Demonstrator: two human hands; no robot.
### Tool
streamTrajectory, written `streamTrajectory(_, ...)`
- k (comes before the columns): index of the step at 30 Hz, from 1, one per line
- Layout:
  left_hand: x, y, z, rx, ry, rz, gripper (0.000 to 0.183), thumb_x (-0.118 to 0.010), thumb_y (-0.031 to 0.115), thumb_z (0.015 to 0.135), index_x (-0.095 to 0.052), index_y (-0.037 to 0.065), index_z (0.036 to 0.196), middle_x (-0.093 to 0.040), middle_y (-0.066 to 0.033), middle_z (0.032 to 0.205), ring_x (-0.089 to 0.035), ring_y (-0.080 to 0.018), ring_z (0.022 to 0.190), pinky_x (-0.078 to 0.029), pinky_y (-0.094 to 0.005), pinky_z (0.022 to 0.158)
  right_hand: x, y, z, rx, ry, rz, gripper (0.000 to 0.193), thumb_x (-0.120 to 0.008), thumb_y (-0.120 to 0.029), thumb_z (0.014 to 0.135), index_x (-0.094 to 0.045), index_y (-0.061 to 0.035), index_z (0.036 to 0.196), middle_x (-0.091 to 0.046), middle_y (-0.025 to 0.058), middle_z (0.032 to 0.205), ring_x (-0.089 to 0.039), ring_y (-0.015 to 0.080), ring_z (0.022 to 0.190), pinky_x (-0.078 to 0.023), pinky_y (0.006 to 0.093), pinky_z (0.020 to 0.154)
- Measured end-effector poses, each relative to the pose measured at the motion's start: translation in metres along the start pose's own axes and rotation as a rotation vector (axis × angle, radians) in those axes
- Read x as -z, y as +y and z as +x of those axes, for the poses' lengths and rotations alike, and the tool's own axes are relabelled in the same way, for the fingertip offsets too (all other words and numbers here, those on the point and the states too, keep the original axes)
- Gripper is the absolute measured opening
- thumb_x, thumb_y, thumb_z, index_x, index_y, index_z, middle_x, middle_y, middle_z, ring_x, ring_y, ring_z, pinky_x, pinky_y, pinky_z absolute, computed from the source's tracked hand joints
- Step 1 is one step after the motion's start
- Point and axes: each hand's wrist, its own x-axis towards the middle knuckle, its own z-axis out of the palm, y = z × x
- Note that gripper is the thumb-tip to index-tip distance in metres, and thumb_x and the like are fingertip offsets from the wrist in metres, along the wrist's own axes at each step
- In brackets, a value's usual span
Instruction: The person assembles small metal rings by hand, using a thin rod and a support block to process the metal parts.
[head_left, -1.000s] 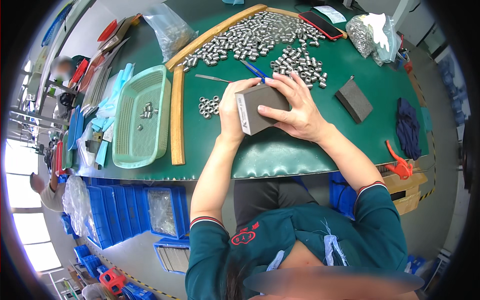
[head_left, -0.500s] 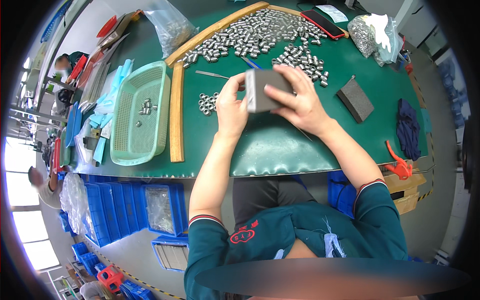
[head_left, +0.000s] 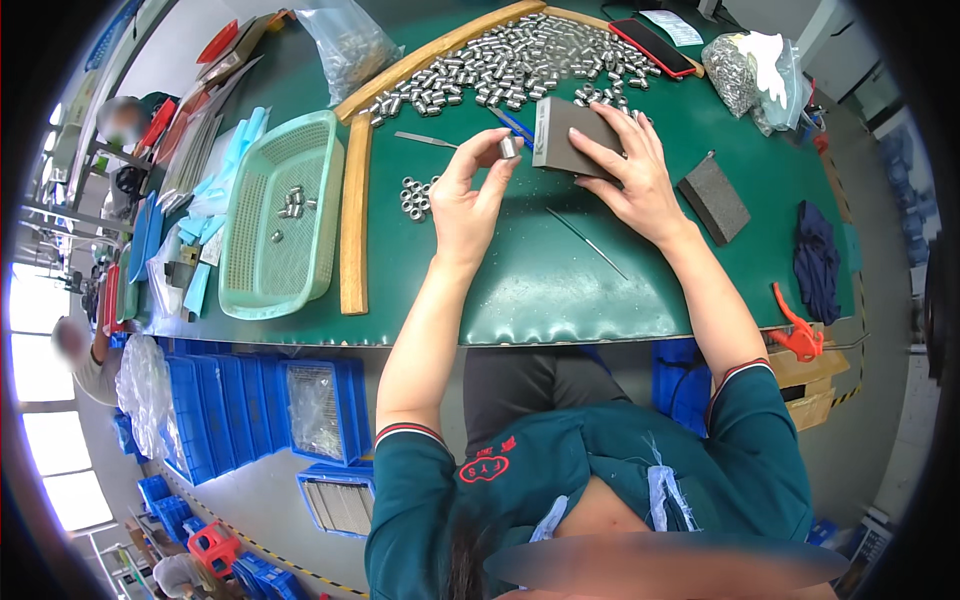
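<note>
Over the green-topped bench, the left hand pinched a short silver metal cylinder, just left of the grey-brown rectangular block gripped in the right hand. The step looked like rubbing cylinder against block; the next move likely called for steady contact.

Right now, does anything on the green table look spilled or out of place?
Slightly: pale specks, perhaps dust, are scattered near the left hand, standing out against the plain green table. Nothing looks clearly damaged.

Grey-brown block, silver cylinder — green tabletop
</note>
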Motion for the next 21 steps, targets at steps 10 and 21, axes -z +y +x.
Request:
streamTrajectory(10, 0.006, -0.003, -0.001, -0.038, -0.044, 0.178, 0.032, -0.065, -0.004, 0.077, -0.062, 0.005, 0.108, -0.065, -0.0096, 0.094, -0.064, -0.0208, 0.087, -0.050, -0.0301, 0.077, -0.003, -0.038, -0.001, 0.157, -0.037, 0.137, 0.063, -0.078, -0.022, 0.064, -0.059, -0.0320, 0.123, -0.043, 0.0109, 0.138, -0.043, 0.0319, 0.126, -0.027, 0.0568, 0.105)
streamTrajectory(21, 0.004, -0.007, 0.001, -0.173, 0.002, 0.269, 0.032, -0.067, -0.003, 0.075, -0.063, 0.004, 0.105, -0.066, -0.0094, 0.095, -0.064, -0.0235, 0.086, -0.050, -0.0321, 0.078, -0.003, -0.020, 0.005, 0.138, 0.022, 0.132, 0.063, -0.078, -0.021, 0.064, -0.059, -0.0305, 0.123, -0.044, 0.0099, 0.136, -0.045, 0.0310, 0.124, -0.029, 0.0587, 0.102)
